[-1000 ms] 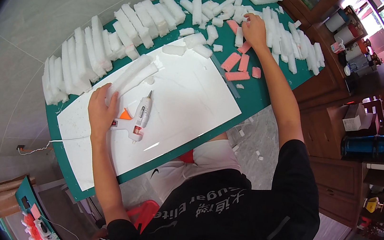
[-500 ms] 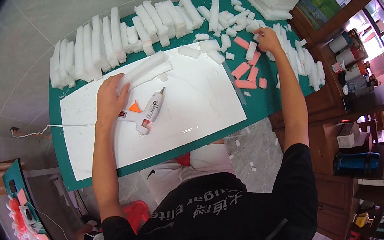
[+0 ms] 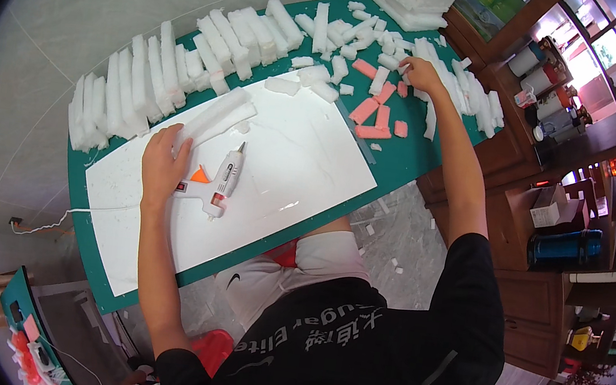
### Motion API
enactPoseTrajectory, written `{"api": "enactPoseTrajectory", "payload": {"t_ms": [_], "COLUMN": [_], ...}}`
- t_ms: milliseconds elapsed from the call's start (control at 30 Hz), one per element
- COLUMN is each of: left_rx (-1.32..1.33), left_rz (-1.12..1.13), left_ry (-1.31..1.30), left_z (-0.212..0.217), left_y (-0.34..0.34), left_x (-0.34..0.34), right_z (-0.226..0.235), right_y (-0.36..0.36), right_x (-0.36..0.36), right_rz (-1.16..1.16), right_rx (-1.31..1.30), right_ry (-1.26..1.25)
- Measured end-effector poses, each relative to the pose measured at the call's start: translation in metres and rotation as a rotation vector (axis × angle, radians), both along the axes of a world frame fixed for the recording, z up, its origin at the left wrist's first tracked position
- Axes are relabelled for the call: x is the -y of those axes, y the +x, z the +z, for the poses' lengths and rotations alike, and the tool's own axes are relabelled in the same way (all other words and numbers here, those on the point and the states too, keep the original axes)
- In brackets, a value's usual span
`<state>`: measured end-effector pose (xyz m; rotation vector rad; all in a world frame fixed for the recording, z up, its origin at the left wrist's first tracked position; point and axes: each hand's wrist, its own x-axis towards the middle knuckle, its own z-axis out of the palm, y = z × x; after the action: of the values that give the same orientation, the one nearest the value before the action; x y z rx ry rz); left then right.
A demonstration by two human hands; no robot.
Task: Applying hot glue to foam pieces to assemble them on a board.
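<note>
My left hand (image 3: 164,159) lies at the near end of a white foam strip (image 3: 213,115), thumb and fingers round that end. A second strip lies against it on the white board (image 3: 279,174). Beside this hand a white glue gun (image 3: 223,182) rests on its side, with an orange part at its trigger. My right hand (image 3: 421,74) is reached out over the loose white foam blocks (image 3: 388,61) at the far right. Its fingertips are pinched together; what they hold, if anything, is hidden. Just below it lies a small pink foam block (image 3: 402,89), among several pink blocks (image 3: 364,110).
Long white foam strips (image 3: 133,82) stand in a row along the back of the green table (image 3: 233,272). More white strips (image 3: 478,94) lie right of my right hand. A white cord (image 3: 106,208) runs off the left edge. Wooden cabinets (image 3: 529,304) stand at the right.
My right hand has moved slightly right, away from the loose white blocks, and a pink block shows below it. The left hand stays at the foam strip. The whole view has shifted.
</note>
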<state>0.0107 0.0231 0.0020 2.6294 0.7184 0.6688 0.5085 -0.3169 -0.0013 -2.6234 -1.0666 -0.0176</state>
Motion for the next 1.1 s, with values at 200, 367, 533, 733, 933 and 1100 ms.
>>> {"api": "enactPoseTrajectory", "payload": {"t_ms": [200,367,533,733,933,1100], "left_rx": [-0.034,-0.019,-0.019,-0.016,-0.008,0.001], "left_rz": [0.04,0.016,0.025,0.018,0.011,0.027], "left_ry": [0.008,0.021,-0.01,-0.014,-0.016,-0.041], "left_z": [-0.001,-0.001,0.001,0.002,0.002,0.004], "left_y": [0.0,0.003,0.0,0.001,0.002,0.002], "left_x": [0.001,0.002,0.003,0.002,0.002,0.003], "right_z": [-0.014,-0.021,-0.024,-0.034,-0.02,0.01], "right_y": [0.005,0.025,0.024,0.018,0.013,-0.006], "right_x": [-0.011,-0.013,-0.034,-0.048,-0.047,-0.045], "right_rz": [-0.114,-0.061,-0.148,-0.269,-0.085,-0.035], "right_rx": [0.139,0.25,0.247,0.202,0.274,0.211], "right_ry": [-0.017,0.009,-0.129,0.086,0.258,0.384]}}
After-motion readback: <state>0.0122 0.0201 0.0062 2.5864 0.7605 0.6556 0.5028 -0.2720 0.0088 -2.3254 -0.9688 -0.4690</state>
